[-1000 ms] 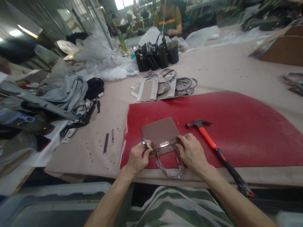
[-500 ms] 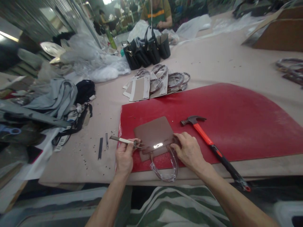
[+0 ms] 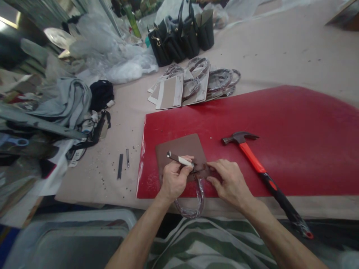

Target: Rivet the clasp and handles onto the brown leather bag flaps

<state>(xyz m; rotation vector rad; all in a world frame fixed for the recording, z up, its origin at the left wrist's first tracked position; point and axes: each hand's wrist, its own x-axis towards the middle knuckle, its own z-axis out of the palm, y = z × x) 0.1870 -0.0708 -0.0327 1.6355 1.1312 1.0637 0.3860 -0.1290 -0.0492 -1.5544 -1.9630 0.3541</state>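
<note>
A brown leather flap piece [image 3: 179,149] lies on the red cutting mat [image 3: 280,142] near the table's front edge. A plastic-wrapped loop handle [image 3: 193,203] hangs from it over the edge. My left hand [image 3: 174,178] is closed around a thin metal punch tool [image 3: 179,159], whose tip rests on the strap at the flap's lower edge. My right hand [image 3: 230,182] pins the strap with its fingertips pressed together, just right of the tool. A hammer [image 3: 258,166] with an orange and black handle lies on the mat to the right of my right hand.
Two small dark metal pins [image 3: 123,164] lie on the beige table left of the mat. A stack of flap pieces with handles [image 3: 193,82] sits behind the mat, black bags [image 3: 182,37] farther back. Cloth and clutter [image 3: 64,101] pile up on the left.
My left hand has swung the punch tool from left of the flap onto the strap, tip now pointing down onto it. The loop handle has narrowed and hangs lower. The hammer has not moved.
</note>
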